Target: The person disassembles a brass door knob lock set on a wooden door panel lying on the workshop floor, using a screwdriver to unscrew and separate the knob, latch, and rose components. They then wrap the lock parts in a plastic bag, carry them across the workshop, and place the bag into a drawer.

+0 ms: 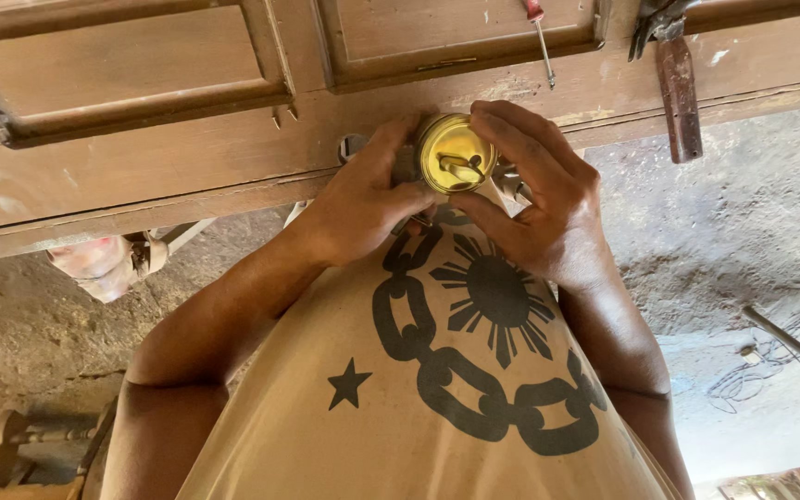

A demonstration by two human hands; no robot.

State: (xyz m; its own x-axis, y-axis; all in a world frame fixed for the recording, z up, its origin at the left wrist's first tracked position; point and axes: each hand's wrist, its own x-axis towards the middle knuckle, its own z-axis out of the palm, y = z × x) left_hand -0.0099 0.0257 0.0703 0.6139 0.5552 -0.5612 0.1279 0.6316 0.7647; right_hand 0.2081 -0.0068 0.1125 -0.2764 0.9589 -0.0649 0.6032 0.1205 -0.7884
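Head view: I'm clamping both my left hand [358,208] and right hand [539,199] around the brass door knob [456,153], its spindle pointing straight back at me against the wooden door [141,176].

No packages, labels, signs or screens anywhere.

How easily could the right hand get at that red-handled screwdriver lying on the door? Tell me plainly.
Probably yes. The red-handled screwdriver lies just beyond the right hand on the wooden door, with nothing between them. But both that and the left hand are gripping the brass knob, which it would have to release.
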